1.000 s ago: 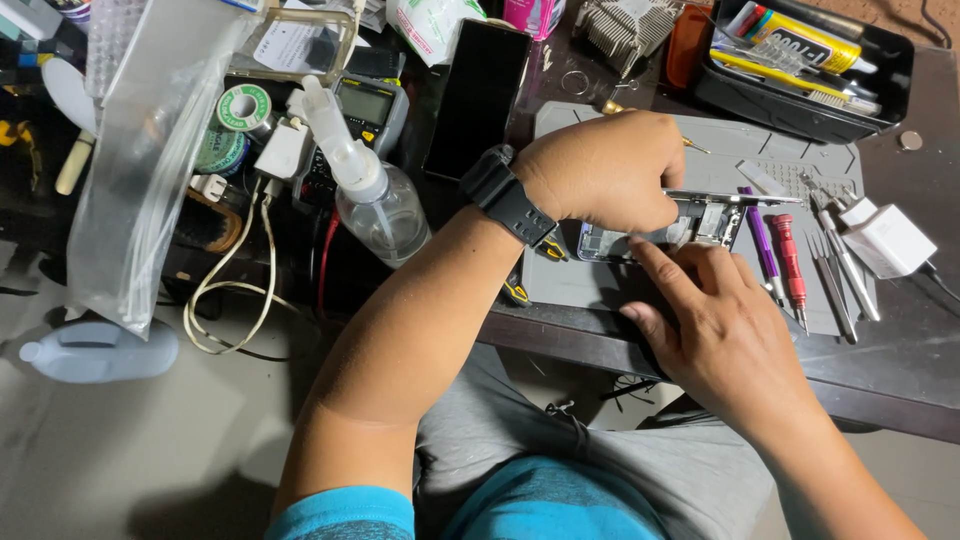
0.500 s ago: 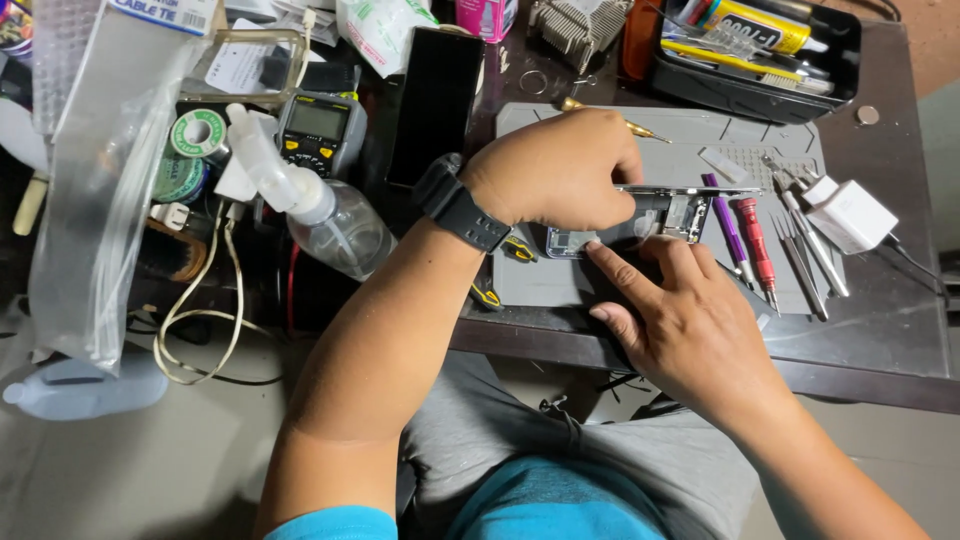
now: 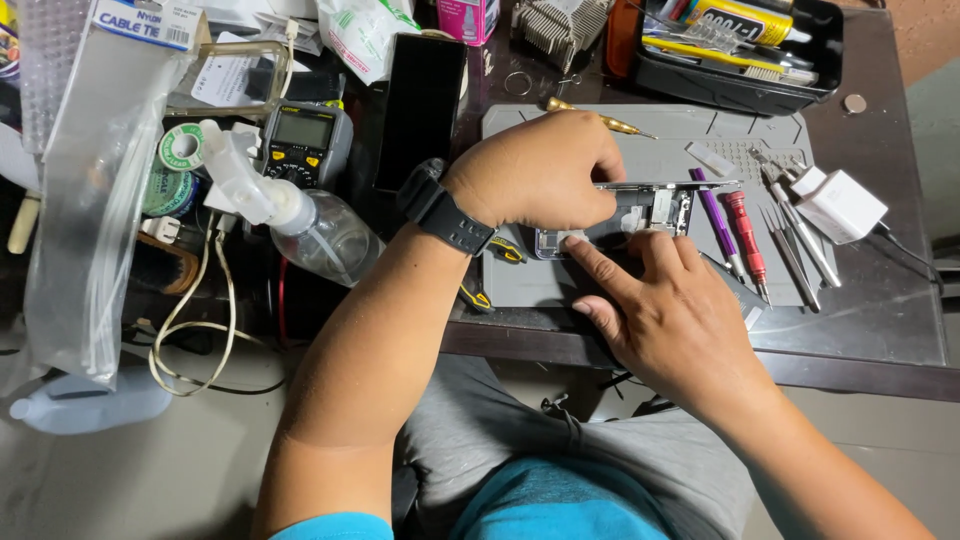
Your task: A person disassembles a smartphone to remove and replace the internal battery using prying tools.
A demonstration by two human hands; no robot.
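Note:
An opened phone [image 3: 655, 206] with its insides showing lies on a grey work mat [image 3: 520, 285]. My left hand [image 3: 540, 170], a black watch [image 3: 445, 210] on its wrist, is curled over the phone's left half and grips it. My right hand [image 3: 670, 305] lies flat across the phone's near edge, with the index fingertip pressed by the phone's lower left corner. What is under my left fingers is hidden.
Right of the phone lie a purple screwdriver [image 3: 715, 215], a red screwdriver [image 3: 745, 230], tweezers [image 3: 790, 240] and a white charger [image 3: 840, 205]. A black tray [image 3: 740, 85] stands behind. To the left are a spray bottle [image 3: 310, 225], a multimeter [image 3: 305, 140] and a dark phone [image 3: 420, 95].
Both hands stay on the opened phone in nearly the same pose. The view has shifted slightly, so the desk sits a little lower and more to the left in the picture.

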